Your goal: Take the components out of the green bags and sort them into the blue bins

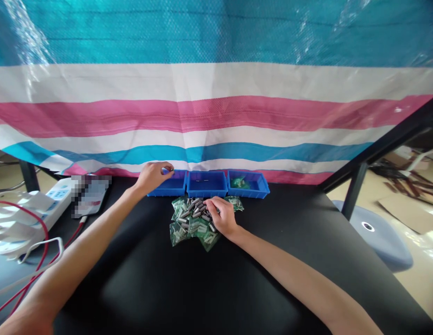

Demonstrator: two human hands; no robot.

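Above the left blue bin (167,189), my left hand (154,177) pinches a small dark piece between thumb and fingertip; its exact kind is too small to make out. My right hand (221,216) rests at the right side of a pile of short grey metal cylinders (196,209), fingers bent and pressed together. What they grip, if anything, is hidden. Small green-tinted plastic bags (208,238) with metal parts lie under and around the cylinders. The middle blue bin (206,190) holds a thin pin-like piece, and the right blue bin (253,190) holds a green bag.
On the left lie a white power strip (59,197), a phone (92,197) and red and white cables (45,228). A striped plastic sheet (216,114) hangs behind the bins. A grey stool (377,237) stands past the right edge of the black table (160,288).
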